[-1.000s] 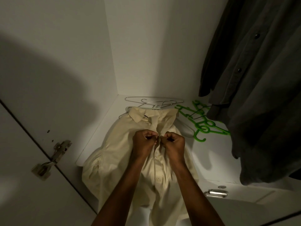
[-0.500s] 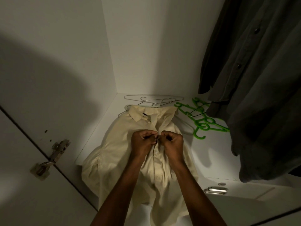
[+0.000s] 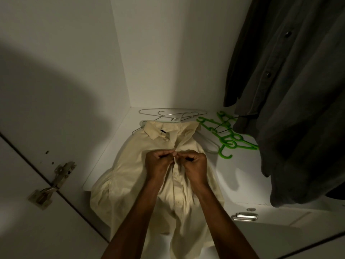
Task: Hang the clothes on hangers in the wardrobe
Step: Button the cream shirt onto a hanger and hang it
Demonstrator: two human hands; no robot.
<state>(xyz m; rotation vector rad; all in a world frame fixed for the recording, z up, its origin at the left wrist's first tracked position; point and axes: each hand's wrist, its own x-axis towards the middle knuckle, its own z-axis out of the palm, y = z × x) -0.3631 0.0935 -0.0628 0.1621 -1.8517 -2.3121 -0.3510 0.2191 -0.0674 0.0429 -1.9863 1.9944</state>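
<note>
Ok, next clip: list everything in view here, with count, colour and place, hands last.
shirt: 1, cream, lying on the wardrobe floor, hem hanging over the front edge
wire hangers: several, silver, on the floor behind the collar
plastic hangers: several, green, on the floor to the right
hanging shirt: 1, dark grey, hanging at the right
hinge: 1, metal, left door
wardrobe: 1, white
left hand: pinching the cream front near a button
right hand: pinching the other edge

Single head view, looking down, close over wardrobe shelf (image 3: 240, 176).
</note>
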